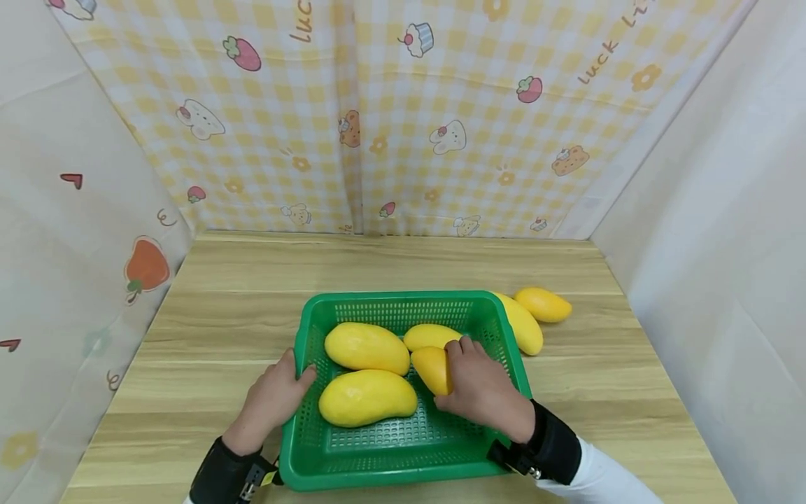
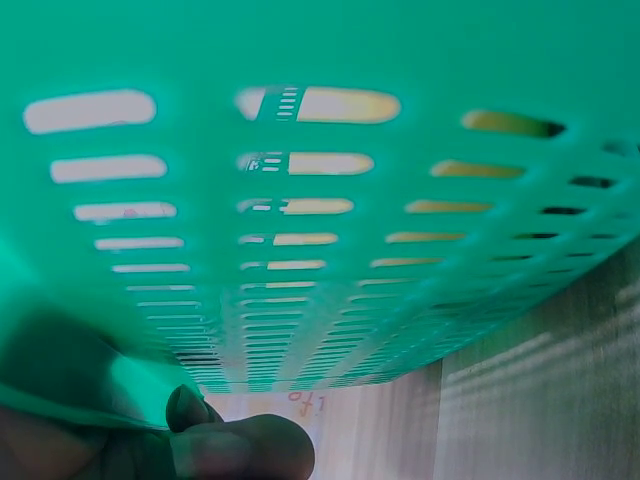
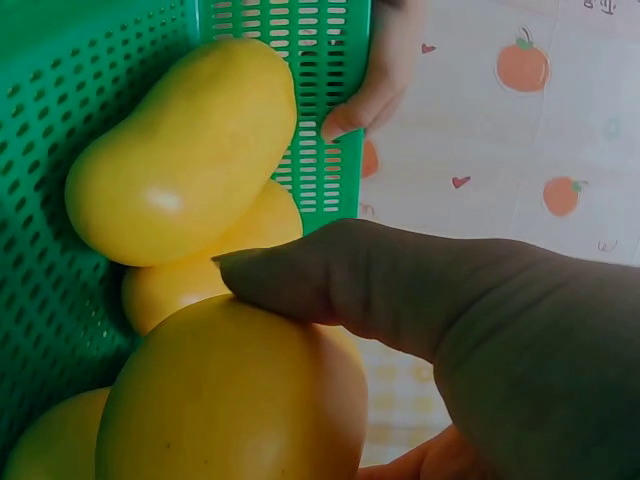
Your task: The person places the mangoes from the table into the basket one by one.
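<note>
A green plastic basket (image 1: 403, 483) stands on the wooden table with several yellow mangoes inside. My left hand (image 1: 273, 395) grips the basket's left rim, thumb over the inner side; the left wrist view shows its fingers at the slotted wall (image 2: 210, 240). In the right part of the basket, my right hand (image 1: 481, 385) holds a small orange-yellow mango (image 1: 432, 369), its thumb lying on the skin in the right wrist view. Another mango (image 1: 431, 337) lies just behind it. Two larger mangoes, one behind (image 1: 367, 348) and one in front (image 1: 367, 397), lie on the left.
Outside the basket's right wall, a long yellow mango (image 1: 524, 327) and a smaller orange one (image 1: 543, 304) lie on the wooden table (image 1: 245, 273). A checked cloth (image 1: 403, 161) hangs behind the table, with pale cloths on both sides.
</note>
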